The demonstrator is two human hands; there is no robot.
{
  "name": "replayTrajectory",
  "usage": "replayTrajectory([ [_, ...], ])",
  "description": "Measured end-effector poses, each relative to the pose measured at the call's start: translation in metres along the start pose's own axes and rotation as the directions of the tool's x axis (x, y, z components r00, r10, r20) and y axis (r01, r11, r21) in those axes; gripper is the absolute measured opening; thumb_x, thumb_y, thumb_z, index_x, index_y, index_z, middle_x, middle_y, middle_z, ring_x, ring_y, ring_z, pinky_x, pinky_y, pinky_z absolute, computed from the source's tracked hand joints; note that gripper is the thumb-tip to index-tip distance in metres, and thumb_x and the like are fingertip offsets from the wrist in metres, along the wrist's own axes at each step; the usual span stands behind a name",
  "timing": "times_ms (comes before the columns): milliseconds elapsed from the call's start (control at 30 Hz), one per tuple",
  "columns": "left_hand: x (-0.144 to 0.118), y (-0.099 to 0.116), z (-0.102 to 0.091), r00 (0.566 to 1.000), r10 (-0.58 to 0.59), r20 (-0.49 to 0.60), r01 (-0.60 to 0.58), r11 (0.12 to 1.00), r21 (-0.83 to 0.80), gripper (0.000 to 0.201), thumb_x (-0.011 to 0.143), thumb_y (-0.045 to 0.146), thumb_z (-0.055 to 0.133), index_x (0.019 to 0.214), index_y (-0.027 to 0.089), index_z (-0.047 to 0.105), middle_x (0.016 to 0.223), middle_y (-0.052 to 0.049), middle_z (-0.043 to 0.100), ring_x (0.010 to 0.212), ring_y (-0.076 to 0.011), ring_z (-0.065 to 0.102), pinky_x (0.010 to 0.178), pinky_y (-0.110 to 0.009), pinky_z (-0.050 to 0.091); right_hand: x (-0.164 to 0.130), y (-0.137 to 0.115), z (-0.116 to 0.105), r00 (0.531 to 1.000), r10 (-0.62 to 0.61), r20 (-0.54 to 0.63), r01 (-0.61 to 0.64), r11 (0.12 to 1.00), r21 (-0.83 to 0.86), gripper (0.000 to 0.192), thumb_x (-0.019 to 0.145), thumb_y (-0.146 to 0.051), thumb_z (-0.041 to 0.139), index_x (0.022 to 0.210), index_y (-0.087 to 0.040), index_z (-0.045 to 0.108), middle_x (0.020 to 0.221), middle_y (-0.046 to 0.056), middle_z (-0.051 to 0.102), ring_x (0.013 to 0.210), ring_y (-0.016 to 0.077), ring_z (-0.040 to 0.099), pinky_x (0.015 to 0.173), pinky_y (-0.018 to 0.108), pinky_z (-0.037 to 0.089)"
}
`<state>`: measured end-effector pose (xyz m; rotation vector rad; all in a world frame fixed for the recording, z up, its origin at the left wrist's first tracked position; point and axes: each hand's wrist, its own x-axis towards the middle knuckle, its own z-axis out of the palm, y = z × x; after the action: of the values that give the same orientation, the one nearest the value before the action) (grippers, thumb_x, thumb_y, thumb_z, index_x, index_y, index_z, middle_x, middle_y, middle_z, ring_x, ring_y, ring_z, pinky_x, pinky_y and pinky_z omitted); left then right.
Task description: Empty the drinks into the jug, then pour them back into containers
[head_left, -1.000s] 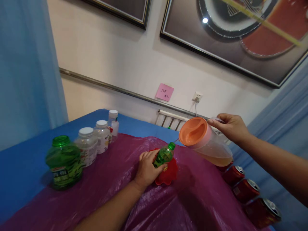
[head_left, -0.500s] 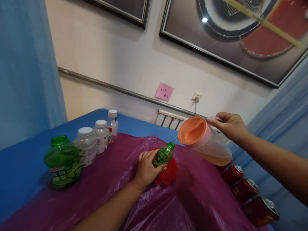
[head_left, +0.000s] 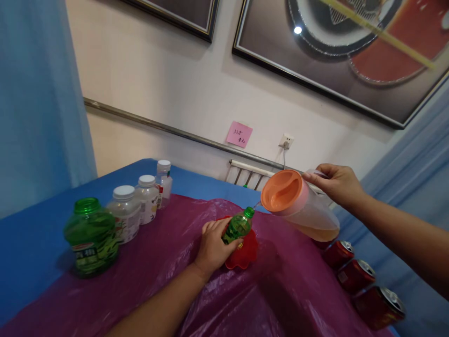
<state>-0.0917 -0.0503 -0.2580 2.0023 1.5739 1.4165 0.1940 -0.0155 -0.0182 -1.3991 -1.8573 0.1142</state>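
My left hand [head_left: 214,244] is closed around a small green plastic bottle [head_left: 239,226], whose uncapped neck points up and slightly right. Under the bottle lies a red scalloped mat [head_left: 245,255]. To the right, my right hand [head_left: 338,183] grips the handle of a translucent pitcher [head_left: 312,213] with an orange lid [head_left: 281,191]. The pitcher is tilted left, with pale liquid inside it. A thin stream runs from its spout to the mouth of the bottle. The bottle's lower part is hidden by my fingers.
At left stand a large green jar [head_left: 89,238] and several clear white-capped bottles [head_left: 125,215]. Several red cans [head_left: 356,276] line the right side. Purple plastic sheeting [head_left: 150,285] covers part of the blue table [head_left: 31,243]. Behind is a wall with a metal rail [head_left: 175,131].
Both hands stay nearly in place, and liquid keeps running from the pitcher to the bottle. The view has shifted very slightly.
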Motion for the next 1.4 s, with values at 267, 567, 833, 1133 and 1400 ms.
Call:
replayTrajectory([
  [267, 0.0010, 0.0019, -0.0011, 1.000, -0.009, 0.011, 0.009, 1.000, 0.002, 0.056, 0.068, 0.029, 0.088, 0.120, 0.025, 0.067, 0.115, -0.004, 0.075, 0.107, -0.0290, 0.065, 0.101, -0.047, 0.040, -0.0009, -0.0006, -0.0024, 1.000, -0.026, -0.009, 0.026, 1.000, -0.011, 0.057, 0.070, -0.073, 0.074, 0.057, -0.023, 0.050, 0.054, -0.005, 0.038, 0.051, 0.0109, 0.032, 0.045, 0.026, 0.025],
  [567, 0.0010, 0.0032, -0.0024, 1.000, -0.007, 0.008, 0.007, 1.000, 0.005, 0.054, 0.069, 0.031, 0.087, 0.119, 0.027, 0.067, 0.115, -0.005, 0.076, 0.107, -0.0296, 0.066, 0.101, -0.047, 0.041, -0.0017, -0.0049, -0.0035, 1.000, -0.024, -0.011, 0.024, 1.000, -0.019, 0.060, 0.069, -0.076, 0.073, 0.055, -0.023, 0.049, 0.052, -0.005, 0.037, 0.050, 0.0110, 0.032, 0.044, 0.027, 0.025],
  [833, 0.0004, 0.0031, -0.0024, 1.000, 0.001, 0.013, -0.001, 1.000, 0.001, 0.054, 0.069, 0.031, 0.087, 0.120, 0.027, 0.067, 0.116, -0.004, 0.076, 0.109, -0.0293, 0.065, 0.103, -0.047, 0.040, -0.0019, -0.0050, -0.0038, 1.000, -0.020, -0.013, 0.020, 1.000, -0.018, 0.063, 0.067, -0.078, 0.073, 0.053, -0.023, 0.047, 0.052, -0.005, 0.035, 0.050, 0.0105, 0.031, 0.044, 0.027, 0.024],
  [1133, 0.0002, 0.0028, -0.0011, 1.000, -0.007, 0.016, 0.006, 1.000, 0.005, 0.055, 0.069, 0.029, 0.088, 0.120, 0.026, 0.067, 0.115, -0.005, 0.075, 0.108, -0.0290, 0.065, 0.101, -0.047, 0.040, -0.0019, -0.0065, -0.0050, 1.000, -0.016, -0.017, 0.015, 0.999, -0.029, 0.062, 0.067, -0.077, 0.073, 0.053, -0.023, 0.046, 0.051, -0.005, 0.034, 0.049, 0.0107, 0.031, 0.044, 0.027, 0.023],
  [1400, 0.0008, 0.0026, -0.0005, 1.000, -0.007, 0.009, 0.007, 1.000, -0.001, 0.055, 0.068, 0.029, 0.088, 0.119, 0.026, 0.067, 0.115, -0.004, 0.076, 0.108, -0.0290, 0.066, 0.102, -0.047, 0.040, 0.0001, -0.0069, -0.0062, 0.999, -0.034, -0.017, 0.033, 0.998, -0.047, 0.060, 0.068, -0.077, 0.073, 0.055, -0.024, 0.048, 0.052, -0.004, 0.035, 0.050, 0.0115, 0.031, 0.045, 0.028, 0.024],
])
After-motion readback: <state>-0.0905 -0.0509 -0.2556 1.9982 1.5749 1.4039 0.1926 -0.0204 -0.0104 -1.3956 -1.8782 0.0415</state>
